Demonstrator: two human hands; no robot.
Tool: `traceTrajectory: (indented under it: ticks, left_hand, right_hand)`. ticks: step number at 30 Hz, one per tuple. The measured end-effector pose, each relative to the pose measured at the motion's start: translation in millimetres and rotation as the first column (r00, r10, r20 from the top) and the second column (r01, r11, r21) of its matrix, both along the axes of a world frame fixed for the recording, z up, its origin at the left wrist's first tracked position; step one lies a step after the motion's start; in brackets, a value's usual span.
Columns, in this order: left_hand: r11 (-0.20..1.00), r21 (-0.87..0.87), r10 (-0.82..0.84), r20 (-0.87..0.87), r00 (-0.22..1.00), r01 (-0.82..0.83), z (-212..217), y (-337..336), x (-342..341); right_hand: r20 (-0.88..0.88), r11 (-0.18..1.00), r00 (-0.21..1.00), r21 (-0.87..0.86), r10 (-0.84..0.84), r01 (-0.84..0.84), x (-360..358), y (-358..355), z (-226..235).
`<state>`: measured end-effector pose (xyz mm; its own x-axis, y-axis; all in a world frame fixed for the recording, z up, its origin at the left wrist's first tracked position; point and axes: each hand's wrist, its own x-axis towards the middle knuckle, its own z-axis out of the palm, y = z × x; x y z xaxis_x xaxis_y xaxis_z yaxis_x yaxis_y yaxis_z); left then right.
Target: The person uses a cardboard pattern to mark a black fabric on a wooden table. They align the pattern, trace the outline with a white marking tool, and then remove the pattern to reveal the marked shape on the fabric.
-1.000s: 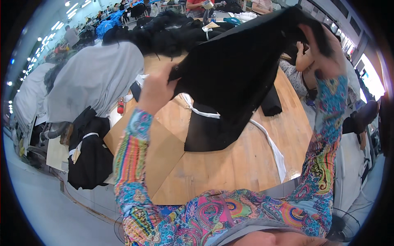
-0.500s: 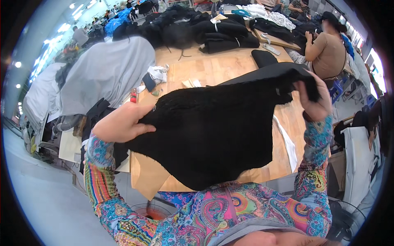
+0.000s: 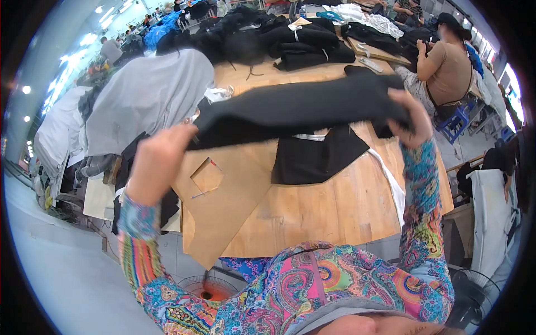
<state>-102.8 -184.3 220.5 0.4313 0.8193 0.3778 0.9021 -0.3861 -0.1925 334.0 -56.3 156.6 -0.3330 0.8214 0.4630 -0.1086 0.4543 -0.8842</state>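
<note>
A black fabric piece [image 3: 296, 106] stretches above the wooden table, blurred by motion and swung up into a narrow band. Its left end is gripped by my left hand [image 3: 159, 162], fingers closed over the edge. At the other end my right hand [image 3: 413, 118] is closed on a bunched corner. Beneath, a second black fabric piece [image 3: 315, 162] lies flat on the table. Beside it is a brown paper pattern [image 3: 231, 204] with an angular cutout; thin pen-like sticks lie by the cutout, and the paper overhangs the near edge.
Light wood shows on the table [image 3: 312, 218]. A grey cloth [image 3: 151, 100] covers a heap at the left. Black fabric rolls [image 3: 307, 47] lie at the back. A white strip [image 3: 391, 178] runs along the right side. A co-worker [image 3: 446, 67] sits at the far right. A fan [image 3: 206, 287] stands below.
The held black fabric has swung up and away from me, from hanging broad to a narrow band. The brown paper and the second black piece now show beneath it.
</note>
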Motion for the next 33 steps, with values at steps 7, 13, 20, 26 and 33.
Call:
traceTrajectory:
  ticks: [7,13,20,26,33]
  left_hand:
    - [0.994,-0.071,-0.082,-0.006,0.997,0.082,-248,-62,30]
    - [0.987,-0.158,0.046,0.176,0.983,-0.018,-331,-128,30]
    - [0.956,-0.288,0.111,0.204,0.973,-0.049,-327,-157,32]
    - [0.665,-0.747,0.276,0.269,0.923,0.019,-273,-127,41]
    - [0.888,-0.364,0.041,0.672,0.739,0.281,-282,8,123]
  right_hand:
    - [-0.066,0.511,0.995,-0.859,-0.07,-0.022,32,-91,-216]
    - [-0.113,0.335,0.993,-0.937,-0.033,-0.095,26,-141,-280]
    - [0.093,0.541,0.988,-0.841,0.123,0.012,47,-177,-285]
    - [0.389,0.499,0.906,-0.759,-0.167,0.418,85,-138,-264]
    - [0.68,0.625,0.485,-0.05,-0.55,0.779,130,-63,-277]
